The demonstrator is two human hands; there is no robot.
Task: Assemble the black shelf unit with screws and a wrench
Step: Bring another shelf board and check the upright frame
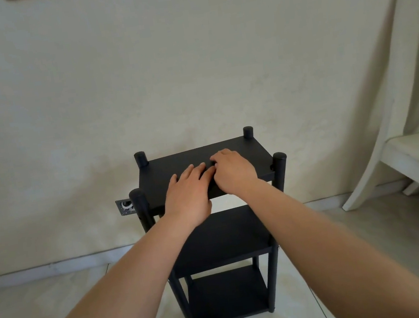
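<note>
Both hands on black shelf unit top; left hand flat, right hand curled (fingertips hidden, grasp unclear).

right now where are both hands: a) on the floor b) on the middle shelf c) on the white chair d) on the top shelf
d, the left hand and right hand both rest on the top shelf of the black shelf unit, side by side.

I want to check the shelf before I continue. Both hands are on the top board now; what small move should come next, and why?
Probably press down gently and rock the top board to test it. The left hand lies flat on it and the right hand rests beside it, fingers curled. The shelf unit stands upright with all three boards and four posts in place, and no wrench or screws are in view.
</note>
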